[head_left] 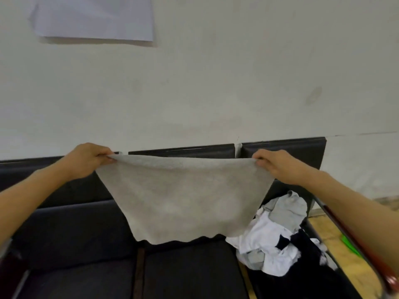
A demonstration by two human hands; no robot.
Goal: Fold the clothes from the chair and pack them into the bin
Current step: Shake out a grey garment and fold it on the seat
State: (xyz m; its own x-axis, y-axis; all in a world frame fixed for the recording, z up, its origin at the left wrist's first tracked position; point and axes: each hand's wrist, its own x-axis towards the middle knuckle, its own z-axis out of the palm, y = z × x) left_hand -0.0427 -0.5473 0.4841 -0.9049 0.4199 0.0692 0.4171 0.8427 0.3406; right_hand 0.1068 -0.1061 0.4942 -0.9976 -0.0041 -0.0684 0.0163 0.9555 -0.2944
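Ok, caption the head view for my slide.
Left hand and right hand hold a gray cloth spread above black seats, unfolded clothes piled alongside.

You have no readable text, label, brand, number or sign here. The sheet of paper [95, 17] taped high on the wall shows you only a blank, pale face. The grey cloth [185, 197] you hold carries no print or tag that shows, and the heap of clothes [278, 234] on the seat shows none you could read either.
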